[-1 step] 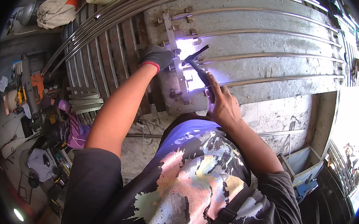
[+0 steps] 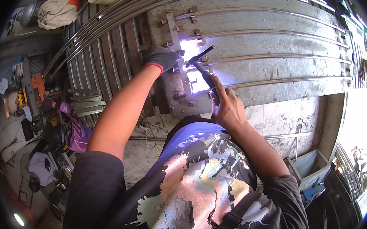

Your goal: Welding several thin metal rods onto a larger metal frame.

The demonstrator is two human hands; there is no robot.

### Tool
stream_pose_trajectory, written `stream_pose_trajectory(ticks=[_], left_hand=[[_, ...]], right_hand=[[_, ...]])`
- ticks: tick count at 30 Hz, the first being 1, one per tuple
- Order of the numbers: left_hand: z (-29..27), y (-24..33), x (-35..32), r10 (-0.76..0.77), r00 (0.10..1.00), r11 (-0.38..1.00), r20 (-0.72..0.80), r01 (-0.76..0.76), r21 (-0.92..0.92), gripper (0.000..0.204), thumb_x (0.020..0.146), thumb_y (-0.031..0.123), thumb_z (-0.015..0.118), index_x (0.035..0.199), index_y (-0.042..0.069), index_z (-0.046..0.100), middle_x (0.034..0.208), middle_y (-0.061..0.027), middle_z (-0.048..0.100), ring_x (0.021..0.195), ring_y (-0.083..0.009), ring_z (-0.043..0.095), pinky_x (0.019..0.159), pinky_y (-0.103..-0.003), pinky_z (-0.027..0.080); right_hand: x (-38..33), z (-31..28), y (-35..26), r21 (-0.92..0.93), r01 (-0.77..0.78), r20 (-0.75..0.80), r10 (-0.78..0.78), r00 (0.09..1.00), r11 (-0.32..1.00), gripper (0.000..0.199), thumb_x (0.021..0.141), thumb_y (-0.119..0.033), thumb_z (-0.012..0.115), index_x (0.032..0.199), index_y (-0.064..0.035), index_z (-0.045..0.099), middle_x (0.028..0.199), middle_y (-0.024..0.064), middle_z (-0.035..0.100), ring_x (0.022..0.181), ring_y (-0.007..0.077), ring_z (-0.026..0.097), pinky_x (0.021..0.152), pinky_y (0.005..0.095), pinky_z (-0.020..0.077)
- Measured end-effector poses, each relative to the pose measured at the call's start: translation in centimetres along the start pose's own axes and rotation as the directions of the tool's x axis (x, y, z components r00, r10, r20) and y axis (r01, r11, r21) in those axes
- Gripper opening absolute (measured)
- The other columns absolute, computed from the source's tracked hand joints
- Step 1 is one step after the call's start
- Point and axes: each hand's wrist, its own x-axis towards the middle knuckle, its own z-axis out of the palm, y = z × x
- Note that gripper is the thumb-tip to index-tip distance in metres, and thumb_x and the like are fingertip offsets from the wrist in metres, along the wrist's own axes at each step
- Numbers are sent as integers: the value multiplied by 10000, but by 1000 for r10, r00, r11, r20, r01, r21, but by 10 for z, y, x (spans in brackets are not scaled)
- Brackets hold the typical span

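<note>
My bare right hand (image 2: 228, 106) grips the handle of a black welding torch (image 2: 203, 71), index finger laid along it. Its head is over a flat metal bar (image 2: 185, 76) set across the ends of several metal tubes (image 2: 278, 56). White-violet glare (image 2: 191, 47) shines on either side of the torch head and hides the metal there. In a dark grey glove with a red cuff, my left hand (image 2: 160, 58) is closed beside the bar, its fingertips close to the torch head. What those fingers hold, if anything, cannot be made out.
The tubes lie on a metal-topped table (image 2: 258, 43) with small stop blocks. Long pipes (image 2: 126, 15) curve past its far left side over a slatted rack (image 2: 106, 56). At left, a person in a purple sleeve (image 2: 78, 134) is among tools. A grey bin (image 2: 310, 167) stands lower right.
</note>
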Motion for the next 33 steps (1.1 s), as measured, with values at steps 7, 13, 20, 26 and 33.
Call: stream_pose_trajectory(ticks=[7, 13, 20, 26, 33], left_hand=[[-10, 11, -15, -66, 998, 998, -3, 66, -10, 775, 809, 755, 742, 1050, 23, 813, 1159, -225, 768, 1153, -343, 717, 1017, -407, 526], [-11, 6, -10, -73, 996, 997, 42, 73, 6, 759, 814, 752, 739, 1093, 50, 810, 1199, -221, 760, 1192, -341, 703, 1034, -403, 513], [-3, 7, -8, -44, 999, 999, 13, 44, 10, 764, 821, 756, 728, 1067, 38, 811, 1156, -223, 766, 1165, -339, 709, 1029, -406, 504], [0, 0, -2, -88, 996, 996, 10, 88, -28, 804, 786, 788, 730, 1000, 17, 806, 1008, -222, 784, 1015, -339, 759, 904, -428, 562], [18, -12, -9, -105, 970, 992, -219, 88, -88, 878, 686, 832, 773, 930, -12, 798, 931, -204, 786, 940, -314, 778, 860, -425, 594]], right_hand=[[-1, -2, -5, -30, -36, 19, 36, 999, 999, 741, 1020, -229, 624, 1666, -291, 267, 964, 298, 636, 761, 508, 678, 674, 612, 549], [-1, -2, -8, 14, -74, 40, 74, 996, 997, 692, 1023, -220, 649, 1639, -283, 338, 1024, 304, 667, 837, 525, 680, 727, 596, 550], [-3, 1, -3, -24, -15, 14, 16, 1000, 1000, 734, 1027, -241, 619, 1667, -296, 263, 980, 307, 642, 752, 513, 680, 649, 608, 549], [4, -22, -16, 14, -66, -3, 66, 998, 998, 744, 1025, -229, 631, 1668, -263, 259, 1020, 300, 665, 835, 522, 678, 713, 605, 542], [46, -110, -95, -322, 178, 48, -172, 984, 930, 717, 1011, -153, 651, 1634, -201, 298, 910, 288, 703, 752, 506, 701, 644, 579, 542]])
